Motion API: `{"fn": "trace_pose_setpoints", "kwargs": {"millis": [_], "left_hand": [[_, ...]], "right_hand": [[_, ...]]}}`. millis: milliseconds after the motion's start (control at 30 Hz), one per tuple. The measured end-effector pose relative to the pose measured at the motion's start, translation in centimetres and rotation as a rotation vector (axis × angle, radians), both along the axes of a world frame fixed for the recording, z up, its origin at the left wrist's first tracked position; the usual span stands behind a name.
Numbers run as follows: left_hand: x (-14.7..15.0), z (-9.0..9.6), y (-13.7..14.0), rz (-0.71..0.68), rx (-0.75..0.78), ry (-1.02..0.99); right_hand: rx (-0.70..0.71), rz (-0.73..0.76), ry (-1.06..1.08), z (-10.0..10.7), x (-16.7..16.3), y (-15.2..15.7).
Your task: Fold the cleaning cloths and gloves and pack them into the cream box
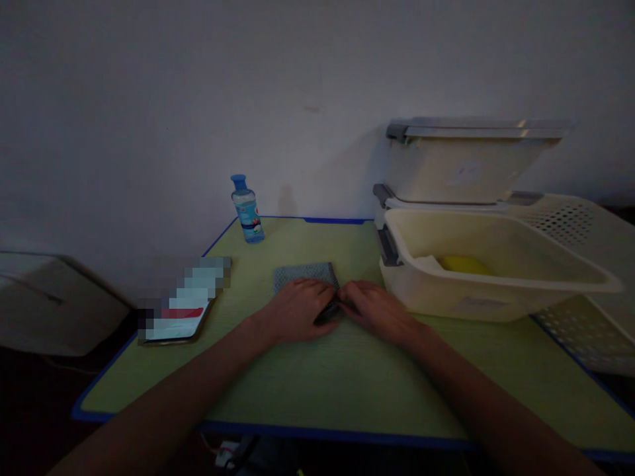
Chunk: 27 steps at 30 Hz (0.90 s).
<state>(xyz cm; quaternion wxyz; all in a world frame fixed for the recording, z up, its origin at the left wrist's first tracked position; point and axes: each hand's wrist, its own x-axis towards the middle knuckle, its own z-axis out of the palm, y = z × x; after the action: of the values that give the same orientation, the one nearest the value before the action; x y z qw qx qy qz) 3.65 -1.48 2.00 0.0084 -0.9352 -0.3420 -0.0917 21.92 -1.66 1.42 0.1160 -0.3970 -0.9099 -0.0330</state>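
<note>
A small grey, flat piece of patterned fabric point(303, 272) with a dark right edge lies on the table; whether it is a folded cloth or a pouch I cannot tell. My left hand point(302, 307) rests over its near part, fingers curled around it and thumb on the near side. At the dark right edge, my right hand point(370, 304) is closed in a pinch, its fingertips close to those of the left. Both hands cover much of the fabric's near right part.
A phone point(186, 311) lies on the left of the green table point(317, 377). Behind it stands a blue-capped bottle point(248, 211). On the right, an open cream bin point(446, 297) holds something yellow point(464, 266), with a lidded bin point(461, 165) behind and a perforated basket point(595, 264) alongside.
</note>
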Motion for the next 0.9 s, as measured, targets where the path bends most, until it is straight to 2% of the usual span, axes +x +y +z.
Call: {"fn": "trace_pose_setpoints", "kwargs": {"millis": [200, 333, 500, 600, 700, 800, 900], "left_hand": [[-0.1, -0.3, 0.3, -0.060, -0.008, 0.062], [-0.2, -0.4, 0.5, -0.054, 0.006, 0.086], [0.0, -0.3, 0.2, -0.061, 0.008, 0.061], [0.1, -0.2, 0.0, 0.002, 0.005, 0.044], [0.1, 0.0, -0.2, 0.124, -0.013, -0.049], [0.0, 0.7, -0.3, 0.181, -0.203, -0.299], [-0.2, 1.6, -0.3, 0.167, -0.670, -0.614]], "right_hand": [[-0.021, 0.057, -0.039, 0.2, 0.6, 0.2], [-0.034, 0.116, -0.023, 0.1, 0.7, 0.3], [-0.003, 0.062, 0.052, -0.4, 0.3, 0.3], [-0.007, 0.043, 0.237, -0.9, 0.2, 0.3], [-0.027, 0.042, 0.567, -1.2, 0.1, 0.0], [-0.085, 0.032, 0.833, -0.4, -0.3, -0.6], [-0.227, 0.017, 0.988, 1.1, -0.6, -1.1]]}}
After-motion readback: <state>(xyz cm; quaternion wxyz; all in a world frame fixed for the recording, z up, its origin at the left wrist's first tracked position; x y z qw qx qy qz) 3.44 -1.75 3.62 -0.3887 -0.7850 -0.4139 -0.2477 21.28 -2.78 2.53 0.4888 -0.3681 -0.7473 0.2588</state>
